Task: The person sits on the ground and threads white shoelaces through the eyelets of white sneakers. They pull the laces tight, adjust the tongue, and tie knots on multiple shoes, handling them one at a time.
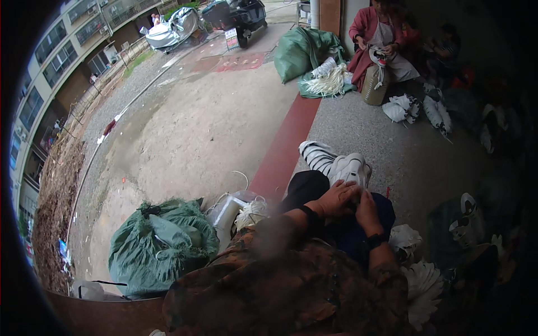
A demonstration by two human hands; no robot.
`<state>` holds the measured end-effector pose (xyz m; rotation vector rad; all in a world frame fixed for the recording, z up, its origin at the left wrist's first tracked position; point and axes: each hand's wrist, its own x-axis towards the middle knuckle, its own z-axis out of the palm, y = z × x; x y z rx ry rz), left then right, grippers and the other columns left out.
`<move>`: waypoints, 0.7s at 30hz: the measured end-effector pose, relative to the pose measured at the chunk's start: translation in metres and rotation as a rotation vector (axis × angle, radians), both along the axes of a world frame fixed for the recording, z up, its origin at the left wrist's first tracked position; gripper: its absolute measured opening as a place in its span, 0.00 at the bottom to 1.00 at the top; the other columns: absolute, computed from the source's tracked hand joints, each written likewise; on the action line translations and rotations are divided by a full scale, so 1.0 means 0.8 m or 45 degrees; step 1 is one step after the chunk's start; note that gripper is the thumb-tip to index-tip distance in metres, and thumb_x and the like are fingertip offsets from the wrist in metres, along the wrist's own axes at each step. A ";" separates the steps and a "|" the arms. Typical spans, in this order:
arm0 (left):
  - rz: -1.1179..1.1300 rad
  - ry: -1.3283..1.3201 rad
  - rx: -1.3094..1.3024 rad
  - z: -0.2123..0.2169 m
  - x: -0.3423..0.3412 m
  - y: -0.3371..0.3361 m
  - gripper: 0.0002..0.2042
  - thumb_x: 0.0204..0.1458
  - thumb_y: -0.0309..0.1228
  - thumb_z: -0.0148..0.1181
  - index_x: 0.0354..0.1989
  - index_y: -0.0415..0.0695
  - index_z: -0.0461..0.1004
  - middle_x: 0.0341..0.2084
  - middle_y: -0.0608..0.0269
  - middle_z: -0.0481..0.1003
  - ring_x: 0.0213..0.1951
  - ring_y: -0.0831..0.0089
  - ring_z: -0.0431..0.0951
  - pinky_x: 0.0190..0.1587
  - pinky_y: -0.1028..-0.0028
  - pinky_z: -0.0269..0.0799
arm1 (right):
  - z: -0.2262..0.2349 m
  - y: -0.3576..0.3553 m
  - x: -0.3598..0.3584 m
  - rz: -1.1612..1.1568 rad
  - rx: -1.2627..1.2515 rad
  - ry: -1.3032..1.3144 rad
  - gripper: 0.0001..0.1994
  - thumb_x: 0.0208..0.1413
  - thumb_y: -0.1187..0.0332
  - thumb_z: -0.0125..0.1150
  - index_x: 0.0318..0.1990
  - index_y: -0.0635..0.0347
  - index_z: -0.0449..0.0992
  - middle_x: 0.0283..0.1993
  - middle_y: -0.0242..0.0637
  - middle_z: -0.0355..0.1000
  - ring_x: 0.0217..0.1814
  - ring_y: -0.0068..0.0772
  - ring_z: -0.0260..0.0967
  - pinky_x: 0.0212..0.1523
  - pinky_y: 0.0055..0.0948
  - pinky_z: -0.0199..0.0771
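A white shoe upper (pixel 351 168) with dark markings rests over my knees. My left hand (pixel 339 199) closes on its near end, fingers curled. Against it, my right hand (pixel 367 211) is also closed on the near end of the upper, with the fingertips of both hands meeting. Whether a lace or some other small thing lies between the fingers is hidden. Beyond the upper, a row of nested white pieces with black edges (pixel 317 157) stretches away to the left, touching it.
At my left stand a green woven sack (pixel 162 246) and a bundle of white laces (pixel 251 213). White uppers (pixel 421 285) lie at my right. Ahead sits a co-worker (pixel 386 42) holding white work, beside another green sack (pixel 307 51) and a lace pile (pixel 328 81).
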<state>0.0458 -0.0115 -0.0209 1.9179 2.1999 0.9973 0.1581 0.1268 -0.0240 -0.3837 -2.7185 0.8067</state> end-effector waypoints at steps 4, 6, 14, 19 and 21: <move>0.243 -0.035 0.071 -0.023 0.003 0.018 0.35 0.42 0.39 0.59 0.59 0.39 0.55 0.59 0.50 0.56 0.63 0.56 0.52 0.62 0.56 0.48 | 0.010 0.003 0.002 -0.016 0.025 -0.101 0.16 0.45 0.82 0.48 0.45 0.70 0.63 0.49 0.57 0.63 0.54 0.58 0.60 0.53 0.45 0.61; 0.261 0.101 0.014 -0.026 0.005 0.019 0.34 0.44 0.40 0.57 0.59 0.36 0.55 0.60 0.48 0.55 0.63 0.54 0.51 0.62 0.57 0.49 | 0.010 -0.005 0.004 -0.051 0.040 -0.148 0.16 0.43 0.81 0.51 0.44 0.69 0.64 0.50 0.54 0.64 0.56 0.54 0.60 0.55 0.47 0.58; 0.246 0.062 0.063 -0.017 0.008 0.010 0.31 0.45 0.40 0.58 0.57 0.39 0.60 0.59 0.47 0.56 0.61 0.50 0.54 0.60 0.55 0.53 | -0.004 0.005 0.002 0.047 0.396 -0.233 0.18 0.43 0.78 0.51 0.46 0.65 0.65 0.53 0.52 0.64 0.55 0.50 0.62 0.54 0.48 0.57; 0.411 -0.990 0.234 0.023 -0.033 -0.048 0.15 0.47 0.31 0.59 0.41 0.36 0.71 0.34 0.56 0.75 0.41 0.62 0.76 0.46 0.70 0.69 | 0.002 0.012 0.031 0.045 0.206 -0.099 0.22 0.46 0.74 0.56 0.51 0.69 0.63 0.52 0.50 0.65 0.57 0.51 0.61 0.58 0.46 0.55; 0.674 -1.225 0.388 0.010 -0.072 -0.110 0.11 0.49 0.29 0.57 0.39 0.36 0.72 0.31 0.58 0.76 0.36 0.68 0.77 0.41 0.73 0.71 | -0.004 0.024 0.034 0.038 -0.012 -0.078 0.21 0.48 0.73 0.56 0.51 0.69 0.64 0.52 0.48 0.67 0.56 0.46 0.63 0.59 0.39 0.56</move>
